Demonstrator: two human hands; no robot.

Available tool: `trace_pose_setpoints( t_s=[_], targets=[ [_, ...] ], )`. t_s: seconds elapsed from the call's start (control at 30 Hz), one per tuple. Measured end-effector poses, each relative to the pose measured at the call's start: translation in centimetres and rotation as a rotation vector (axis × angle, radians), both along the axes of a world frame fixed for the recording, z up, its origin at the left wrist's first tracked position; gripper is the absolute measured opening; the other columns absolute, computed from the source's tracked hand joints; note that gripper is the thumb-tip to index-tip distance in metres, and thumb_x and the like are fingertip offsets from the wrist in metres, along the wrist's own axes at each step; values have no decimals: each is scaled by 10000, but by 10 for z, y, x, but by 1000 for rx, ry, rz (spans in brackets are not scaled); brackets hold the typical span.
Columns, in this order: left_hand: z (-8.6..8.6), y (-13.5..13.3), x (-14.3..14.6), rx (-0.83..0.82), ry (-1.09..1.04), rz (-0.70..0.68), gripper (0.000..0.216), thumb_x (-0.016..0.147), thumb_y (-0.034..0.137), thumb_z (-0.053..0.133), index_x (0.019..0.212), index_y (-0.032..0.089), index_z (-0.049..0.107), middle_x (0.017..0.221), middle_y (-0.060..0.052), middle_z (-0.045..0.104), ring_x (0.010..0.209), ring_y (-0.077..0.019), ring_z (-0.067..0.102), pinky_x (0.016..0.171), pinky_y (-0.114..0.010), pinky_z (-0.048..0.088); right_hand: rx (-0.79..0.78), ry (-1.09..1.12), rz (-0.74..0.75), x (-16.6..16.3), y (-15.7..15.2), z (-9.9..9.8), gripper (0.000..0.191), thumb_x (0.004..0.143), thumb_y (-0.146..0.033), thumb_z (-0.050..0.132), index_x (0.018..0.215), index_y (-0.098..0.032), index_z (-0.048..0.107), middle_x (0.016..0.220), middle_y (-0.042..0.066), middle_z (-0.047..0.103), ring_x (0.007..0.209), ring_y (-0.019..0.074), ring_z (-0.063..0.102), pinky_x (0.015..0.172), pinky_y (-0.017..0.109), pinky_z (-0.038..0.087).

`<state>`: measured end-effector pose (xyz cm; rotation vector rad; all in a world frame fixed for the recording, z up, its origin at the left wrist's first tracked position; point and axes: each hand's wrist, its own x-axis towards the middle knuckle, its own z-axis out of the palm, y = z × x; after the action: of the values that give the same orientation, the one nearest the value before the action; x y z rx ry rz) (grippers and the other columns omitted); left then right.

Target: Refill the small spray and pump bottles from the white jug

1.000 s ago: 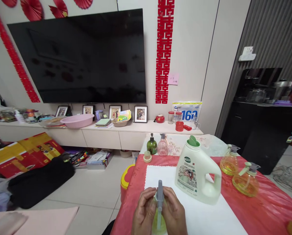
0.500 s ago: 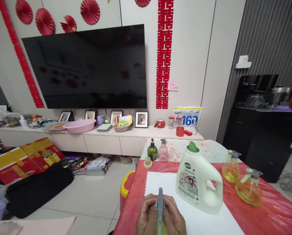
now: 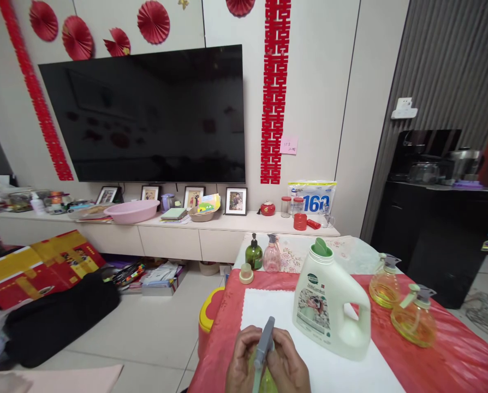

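Note:
Both my hands are at the bottom edge of the head view, wrapped round a small yellow-green spray bottle [image 3: 266,383] with a grey trigger head [image 3: 263,341]. My left hand [image 3: 242,364] grips the left side of the neck, my right hand [image 3: 288,364] the right side. The grey head is tilted to the left. The bottle's body is mostly hidden by my fingers and the frame edge. Just right of my hands stands a large white detergent jug [image 3: 329,308] with a green cap, on a white mat [image 3: 268,305].
The table has a red cloth [image 3: 452,360]. Two yellow spray bottles [image 3: 414,319] stand at the right, a dark green pump bottle [image 3: 254,254], a pink spray bottle [image 3: 272,256] and a small cap [image 3: 246,273] at the far end. A yellow-red stool [image 3: 206,316] is left of the table.
The view has tilted up a little, so my hands sit lower in the frame. The grey trigger head has turned from straight to tilted left between my fingers.

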<state>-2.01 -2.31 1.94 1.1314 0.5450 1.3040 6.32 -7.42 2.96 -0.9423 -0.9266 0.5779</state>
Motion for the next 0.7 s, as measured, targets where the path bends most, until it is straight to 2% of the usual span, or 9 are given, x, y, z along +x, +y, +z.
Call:
trace_pose_setpoints(
  t_s=[0.17,0.3,0.43,0.6,0.7],
  targets=[
    [18,-14,4,-77,-26,18,407,706,581,803,877,214,760,944,-83,717,881,-251,696,845,-357,587,7,-50,-17,6,1,-7,473,943,-627,545,1081,-205,710,1123,97,587,1069,205,576,935,263,491],
    [24,-19,6,-80,12,22,489,694,653,780,911,216,746,964,-109,738,928,-291,706,845,-387,601,-2,-44,-17,8,2,-9,484,927,-643,567,1005,-187,709,1047,93,593,1021,196,580,904,247,487],
    [24,-20,7,-98,54,25,484,700,655,765,960,248,734,978,-115,772,945,-338,717,854,-441,609,-7,-29,-9,5,2,-9,481,921,-634,576,1031,-183,705,1029,87,599,1007,197,582,905,256,488],
    [26,-22,4,-117,58,36,488,696,631,786,979,237,735,983,-113,782,946,-336,731,897,-462,597,-18,16,8,1,3,-12,452,913,-614,604,1036,-189,695,973,62,598,942,175,597,867,237,499],
    [29,-22,4,-124,37,29,492,682,629,799,956,224,747,970,-123,786,956,-345,732,903,-469,599,-22,21,-3,1,3,-14,477,880,-628,642,1049,-186,706,1001,71,607,1002,194,596,906,244,493]
  ],
)
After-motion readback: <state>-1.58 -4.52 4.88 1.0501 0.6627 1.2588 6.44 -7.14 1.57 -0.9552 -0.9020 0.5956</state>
